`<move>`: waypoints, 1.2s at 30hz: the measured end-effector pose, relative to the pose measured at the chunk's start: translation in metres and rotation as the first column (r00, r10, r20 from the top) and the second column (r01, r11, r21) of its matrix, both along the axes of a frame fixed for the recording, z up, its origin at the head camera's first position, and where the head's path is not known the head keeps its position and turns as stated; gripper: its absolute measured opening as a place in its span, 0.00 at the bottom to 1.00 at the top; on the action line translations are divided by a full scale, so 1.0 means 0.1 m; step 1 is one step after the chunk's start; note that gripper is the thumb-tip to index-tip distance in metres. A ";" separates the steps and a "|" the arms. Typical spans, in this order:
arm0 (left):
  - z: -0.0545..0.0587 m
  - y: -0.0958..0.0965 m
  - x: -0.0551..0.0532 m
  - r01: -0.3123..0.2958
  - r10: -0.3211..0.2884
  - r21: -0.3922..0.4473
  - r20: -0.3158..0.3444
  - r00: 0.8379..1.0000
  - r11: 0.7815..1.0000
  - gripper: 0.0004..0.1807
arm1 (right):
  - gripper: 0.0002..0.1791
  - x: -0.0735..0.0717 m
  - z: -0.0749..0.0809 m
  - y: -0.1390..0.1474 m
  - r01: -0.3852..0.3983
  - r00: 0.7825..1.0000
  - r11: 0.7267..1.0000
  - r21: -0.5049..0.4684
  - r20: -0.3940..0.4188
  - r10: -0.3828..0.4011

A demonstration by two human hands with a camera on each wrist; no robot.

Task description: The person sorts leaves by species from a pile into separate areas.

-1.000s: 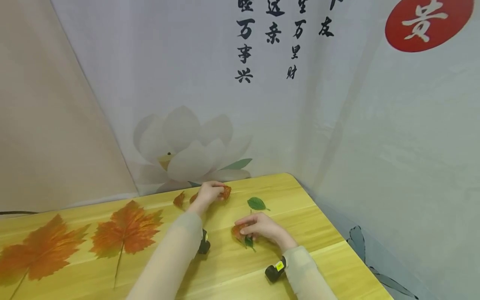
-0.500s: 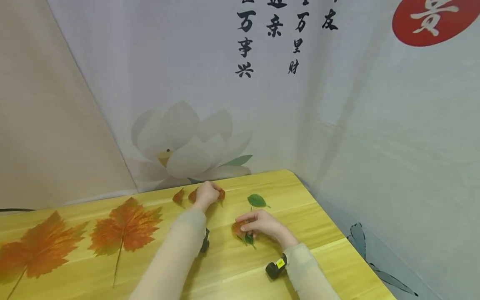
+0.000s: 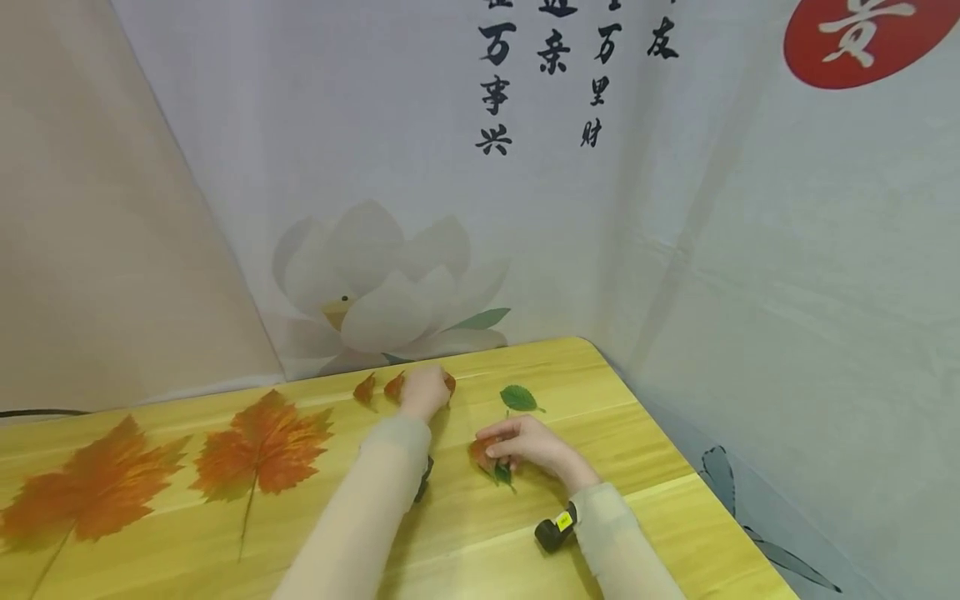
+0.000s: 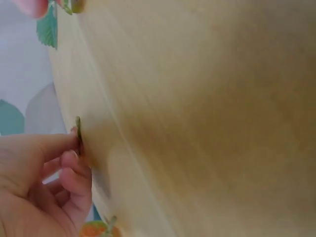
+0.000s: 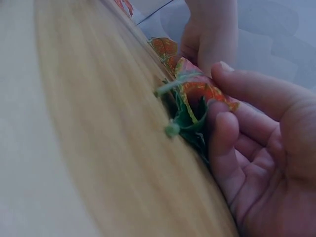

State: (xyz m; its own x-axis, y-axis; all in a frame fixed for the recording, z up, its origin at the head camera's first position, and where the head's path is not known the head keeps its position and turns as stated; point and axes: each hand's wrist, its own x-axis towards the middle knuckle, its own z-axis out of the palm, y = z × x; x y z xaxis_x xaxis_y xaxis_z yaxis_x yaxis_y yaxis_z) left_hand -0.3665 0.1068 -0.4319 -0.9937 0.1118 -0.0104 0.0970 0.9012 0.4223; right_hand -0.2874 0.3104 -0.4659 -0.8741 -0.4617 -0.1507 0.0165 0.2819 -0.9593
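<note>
At the back of the table my left hand (image 3: 423, 390) pinches a small orange-red leaf (image 3: 450, 384), mostly hidden behind the fingers. In the left wrist view the thumb and a fingertip meet at its stem. Two similar leaves lie to its left, a near one (image 3: 393, 387) partly behind the hand and a farther one (image 3: 365, 389). Closer to me, my right hand (image 3: 531, 443) holds another orange-red leaf (image 5: 210, 91) between thumb and fingers, low over the wood. A dark green leaf (image 5: 190, 126) sits under it, against the fingertips.
A green leaf (image 3: 519, 397) lies flat beyond my right hand. Two large orange maple leaves with long stems, one nearer the middle (image 3: 258, 450) and one far left (image 3: 97, 487), lie on the yellow wood-grain table (image 3: 465, 542). A printed cloth (image 3: 375, 167) hangs behind the back edge.
My left hand has shifted slightly left with the small orange-red leaf, bringing it nearer the other small leaves, and its back has turned up. My right hand stays in place with its leaves.
</note>
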 end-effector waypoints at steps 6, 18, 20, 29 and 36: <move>-0.09 -0.10 0.03 -0.048 0.016 0.315 0.105 0.994 0.948 0.20 | 0.18 0.00 0.00 0.01 -0.005 1.000 1.000 -0.018 0.006 0.005; -0.18 -0.20 0.06 -0.175 0.030 0.568 0.256 0.966 0.804 0.25 | 0.19 0.01 -0.01 0.01 -0.001 1.000 1.000 -0.020 0.004 0.001; -0.17 -0.21 0.07 -0.187 0.041 0.571 0.259 0.965 0.799 0.26 | 0.20 0.01 0.00 0.01 -0.003 1.000 1.000 -0.021 0.002 0.003; -0.17 -0.31 0.10 -0.200 -0.003 0.603 0.318 0.948 0.772 0.34 | 0.20 0.04 0.04 0.00 0.026 1.000 0.999 -0.022 0.002 -0.026; -0.23 -0.39 0.10 -0.216 -0.024 0.662 0.333 0.943 0.717 0.34 | 0.19 0.04 0.01 -0.05 0.081 0.996 0.995 -0.055 0.027 -0.079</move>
